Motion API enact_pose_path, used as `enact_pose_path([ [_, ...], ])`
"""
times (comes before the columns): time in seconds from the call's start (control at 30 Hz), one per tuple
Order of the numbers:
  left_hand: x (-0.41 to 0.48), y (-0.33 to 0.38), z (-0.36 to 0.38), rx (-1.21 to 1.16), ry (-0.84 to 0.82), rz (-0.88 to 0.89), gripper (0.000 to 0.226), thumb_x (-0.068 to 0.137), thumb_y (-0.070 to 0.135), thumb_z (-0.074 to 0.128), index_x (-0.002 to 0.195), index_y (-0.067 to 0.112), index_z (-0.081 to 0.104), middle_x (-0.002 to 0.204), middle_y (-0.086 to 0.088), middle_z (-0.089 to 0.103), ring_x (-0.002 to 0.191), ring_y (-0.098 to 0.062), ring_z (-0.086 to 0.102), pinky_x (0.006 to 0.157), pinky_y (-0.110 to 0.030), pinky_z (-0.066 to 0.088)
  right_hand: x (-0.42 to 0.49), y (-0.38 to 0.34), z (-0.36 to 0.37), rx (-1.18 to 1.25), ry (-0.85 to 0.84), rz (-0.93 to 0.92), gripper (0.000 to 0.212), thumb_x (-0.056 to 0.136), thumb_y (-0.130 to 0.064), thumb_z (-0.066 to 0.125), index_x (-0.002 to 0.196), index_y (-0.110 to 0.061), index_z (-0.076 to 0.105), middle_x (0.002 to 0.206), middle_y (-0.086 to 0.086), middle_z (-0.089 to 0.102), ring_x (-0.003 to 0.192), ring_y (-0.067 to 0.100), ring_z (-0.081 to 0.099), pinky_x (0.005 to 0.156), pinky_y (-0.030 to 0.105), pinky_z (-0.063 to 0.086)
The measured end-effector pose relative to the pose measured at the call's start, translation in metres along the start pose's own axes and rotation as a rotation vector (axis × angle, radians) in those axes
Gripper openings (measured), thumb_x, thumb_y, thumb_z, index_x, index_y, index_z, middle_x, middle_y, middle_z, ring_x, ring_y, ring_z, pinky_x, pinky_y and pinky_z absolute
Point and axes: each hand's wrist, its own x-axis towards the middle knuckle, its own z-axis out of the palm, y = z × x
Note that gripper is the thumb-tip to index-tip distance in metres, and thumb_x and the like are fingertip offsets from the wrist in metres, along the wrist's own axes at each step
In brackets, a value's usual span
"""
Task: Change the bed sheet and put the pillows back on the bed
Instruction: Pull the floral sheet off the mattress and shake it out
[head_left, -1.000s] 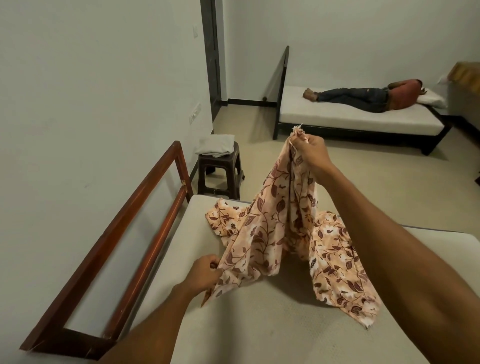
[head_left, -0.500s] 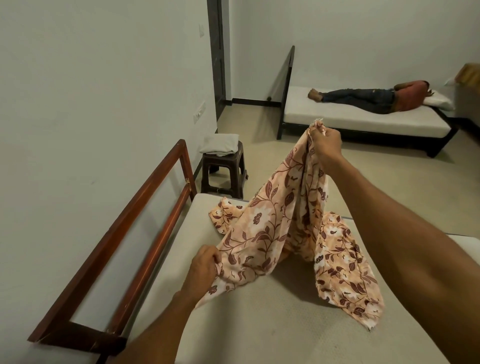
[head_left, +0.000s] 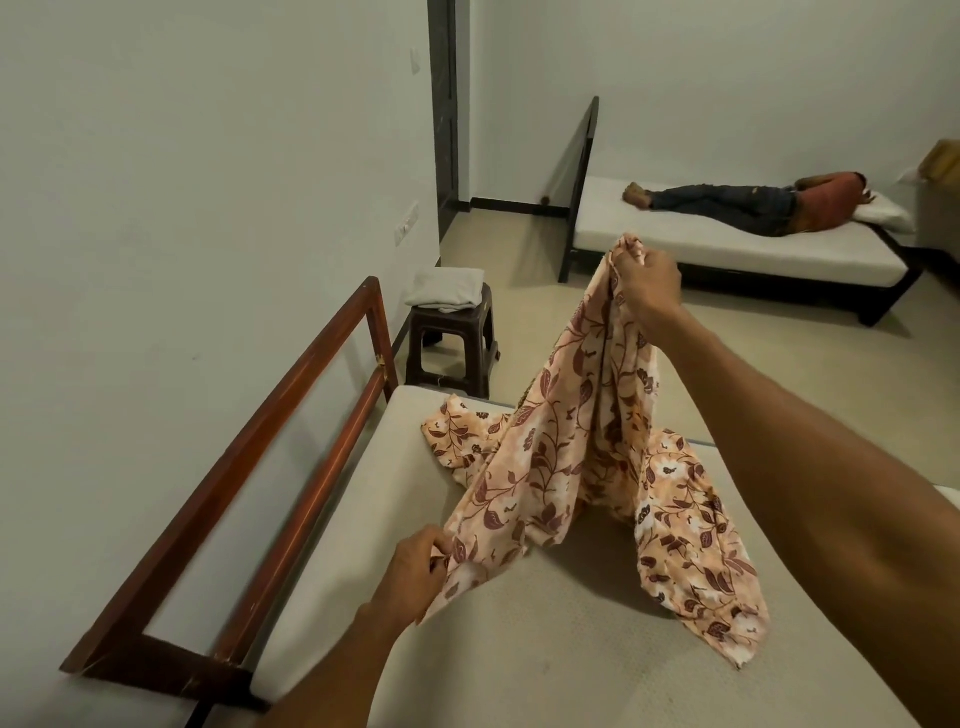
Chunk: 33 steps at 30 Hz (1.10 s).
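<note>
A peach floral bed sheet (head_left: 566, 457) with dark red leaves hangs bunched over the bare cream mattress (head_left: 519, 649). My right hand (head_left: 647, 283) grips one corner of it and holds that corner high above the bed. Low on the left, my left hand (head_left: 415, 571) pinches another edge of the sheet just above the mattress. The rest of the sheet lies crumpled on the mattress. No pillow shows on this bed.
A reddish wooden headboard rail (head_left: 249, 467) runs along the wall on the left. A dark plastic stool (head_left: 452, 345) with a folded white cloth (head_left: 444, 296) stands beyond the bed. A person (head_left: 753, 205) lies on a second bed (head_left: 727, 254) across the floor.
My right hand has stayed raised with the sheet corner while the view shifted slightly. My left hand keeps its pinch on the lower edge and has drawn it a little nearer.
</note>
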Motion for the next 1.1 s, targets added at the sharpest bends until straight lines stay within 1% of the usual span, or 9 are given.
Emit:
enact_pose_path([
  [0.23, 0.001, -0.013, 0.011, 0.138, -0.121, -0.094, 0.035, 0.095, 0.000, 0.057, 0.095, 0.022, 0.084, 0.100, 0.002, 0.074, 0.082, -0.005, 0.063, 0.068, -0.004, 0.044, 0.000, 0.006, 0.005, 0.010, 0.000, 0.001, 0.027, 0.106, -0.043, 0.055, 0.089, -0.025, 0.066, 0.096, 0.005, 0.070, 0.096, 0.026, 0.071, 0.093, 0.049, 0.060],
  [0.37, -0.004, -0.024, 0.015, 0.228, -0.221, -0.126, 0.023, 0.098, 0.022, 0.069, 0.118, 0.018, 0.079, 0.124, -0.002, 0.068, 0.104, -0.017, 0.065, 0.087, -0.018, 0.052, 0.004, 0.006, 0.005, 0.032, 0.027, 0.026, 0.025, 0.106, -0.044, 0.054, 0.088, -0.029, 0.063, 0.097, 0.004, 0.069, 0.097, 0.025, 0.070, 0.094, 0.047, 0.060],
  [0.5, -0.012, -0.031, 0.013, 0.342, -0.322, -0.120, 0.034, 0.093, 0.024, 0.070, 0.127, 0.017, 0.074, 0.121, -0.001, 0.067, 0.097, -0.014, 0.060, 0.079, -0.019, 0.050, 0.011, 0.007, 0.004, 0.048, 0.065, 0.061, 0.025, 0.105, -0.045, 0.055, 0.087, -0.030, 0.062, 0.096, 0.003, 0.069, 0.097, 0.024, 0.071, 0.094, 0.046, 0.060],
  [0.6, -0.019, -0.030, 0.010, 0.414, -0.283, -0.165, 0.032, 0.085, 0.035, 0.073, 0.113, 0.020, 0.068, 0.109, 0.001, 0.068, 0.085, -0.014, 0.061, 0.073, -0.024, 0.052, 0.021, 0.013, 0.001, 0.071, 0.093, 0.090, 0.025, 0.104, -0.047, 0.058, 0.091, -0.026, 0.065, 0.098, 0.004, 0.070, 0.097, 0.022, 0.071, 0.095, 0.047, 0.060],
  [0.77, -0.026, -0.042, 0.010, 0.560, -0.346, -0.187, 0.043, 0.083, 0.059, 0.061, 0.106, 0.026, 0.076, 0.112, 0.005, 0.066, 0.102, -0.016, 0.064, 0.091, -0.035, 0.045, 0.023, 0.014, -0.004, 0.099, 0.125, 0.115, 0.023, 0.107, -0.042, 0.056, 0.094, -0.023, 0.062, 0.095, 0.001, 0.066, 0.100, 0.021, 0.069, 0.092, 0.037, 0.059],
  [0.87, -0.028, -0.043, 0.006, 0.537, -0.347, -0.215, 0.043, 0.076, 0.066, 0.062, 0.081, 0.024, 0.067, 0.087, 0.010, 0.066, 0.084, -0.013, 0.065, 0.079, -0.031, 0.042, 0.026, 0.020, -0.005, 0.080, 0.118, 0.098, 0.028, 0.107, -0.042, 0.055, 0.106, -0.017, 0.066, 0.099, 0.004, 0.068, 0.099, 0.022, 0.070, 0.090, 0.036, 0.060],
  [0.93, -0.029, -0.044, 0.006, 0.460, -0.333, -0.210, 0.044, 0.073, 0.065, 0.061, 0.069, 0.022, 0.053, 0.073, 0.009, 0.057, 0.070, -0.012, 0.057, 0.068, -0.030, 0.038, 0.026, 0.023, -0.005, 0.065, 0.124, 0.090, 0.027, 0.106, -0.045, 0.056, 0.101, -0.020, 0.066, 0.098, 0.004, 0.069, 0.098, 0.022, 0.071, 0.091, 0.040, 0.061],
  [1.0, -0.029, -0.046, 0.005, 0.334, -0.374, -0.176, 0.037, 0.072, 0.059, 0.063, 0.069, 0.027, 0.045, 0.079, 0.007, 0.057, 0.068, -0.009, 0.054, 0.061, -0.028, 0.036, 0.025, 0.024, -0.002, 0.036, 0.114, 0.070, 0.025, 0.106, -0.043, 0.055, 0.089, -0.026, 0.062, 0.093, 0.001, 0.067, 0.097, 0.023, 0.070, 0.091, 0.042, 0.061],
  [1.1, -0.031, -0.038, 0.008, 0.189, -0.438, -0.093, 0.033, 0.069, 0.043, 0.074, 0.063, 0.024, 0.048, 0.078, 0.001, 0.062, 0.064, -0.006, 0.053, 0.060, -0.026, 0.038, 0.025, 0.024, 0.009, -0.023, 0.075, 0.015, 0.026, 0.106, -0.042, 0.054, 0.090, -0.025, 0.065, 0.091, 0.000, 0.068, 0.094, 0.022, 0.070, 0.091, 0.045, 0.061],
])
